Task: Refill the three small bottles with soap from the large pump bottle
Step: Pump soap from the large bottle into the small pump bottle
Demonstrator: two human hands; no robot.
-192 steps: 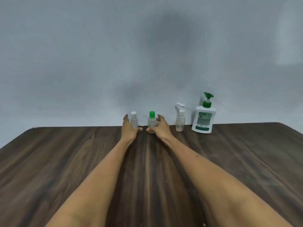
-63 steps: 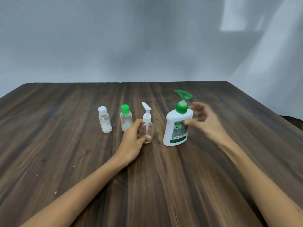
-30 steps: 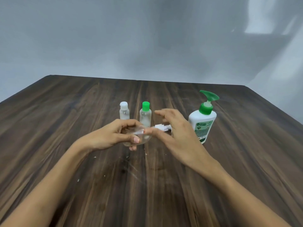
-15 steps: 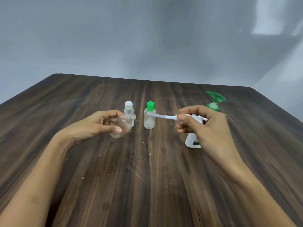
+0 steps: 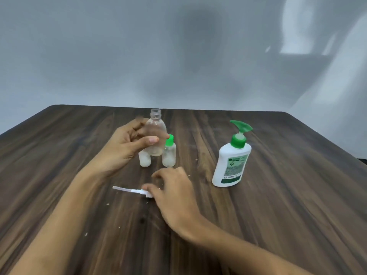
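Bottle in left hand: clear small bottle [image 5: 155, 133], uncapped, neck open, upright, lifted off the worktop [image 5: 278, 215]; whitish residue at its base.
Left hand grip: left hand [image 5: 127, 147] curled round the clear bottle, thumb across its front.
Right hand grip: right hand [image 5: 174, 192] low over the worktop, fingertips pinching the white pump head [image 5: 137, 191], whose tube lies flat pointing left.
Other small bottles: green-capped bottle [image 5: 169, 152] and another small bottle [image 5: 144, 160], partly hidden behind the held one, standing side by side.
Large pump bottle: white with green pump [image 5: 232, 159], upright, well right of the hands.
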